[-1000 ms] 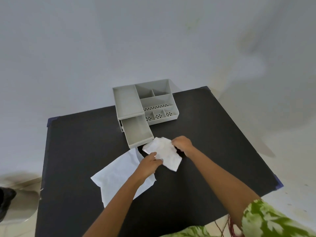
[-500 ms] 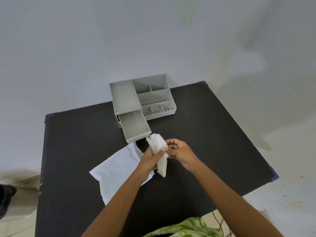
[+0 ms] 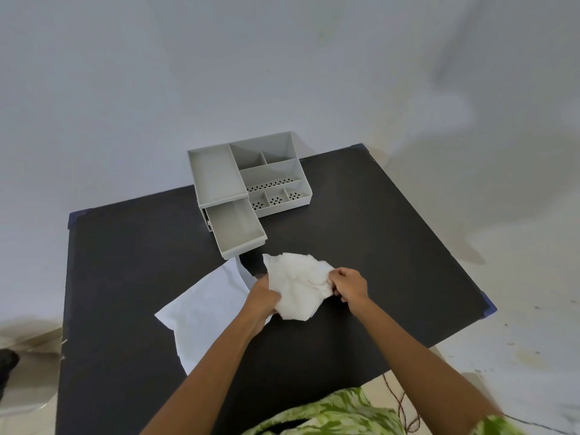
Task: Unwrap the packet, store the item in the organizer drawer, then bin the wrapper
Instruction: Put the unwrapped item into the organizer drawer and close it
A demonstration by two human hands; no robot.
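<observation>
A crumpled white cloth-like item (image 3: 298, 284) is held just above the black table (image 3: 392, 262), between both hands. My left hand (image 3: 263, 298) grips its left edge and my right hand (image 3: 350, 284) pinches its right edge. A flat white wrapper (image 3: 207, 312) lies on the table under and to the left of my left forearm. The grey organizer (image 3: 251, 177) stands at the table's far edge, and its drawer (image 3: 237, 230) is pulled out toward me, with nothing visible inside. The drawer's front is a short way beyond the cloth.
The organizer's open top has several compartments, some with perforated floors. A pale wall rises behind the table. A dark object (image 3: 8, 362) sits on the floor at the far left. Thin cables (image 3: 398, 400) trail on the floor near the table's near right edge.
The white item, bunched upright between my hands half a second ago, is now spread wider and flatter. My hands have moved apart. The wrapper and drawer have not moved.
</observation>
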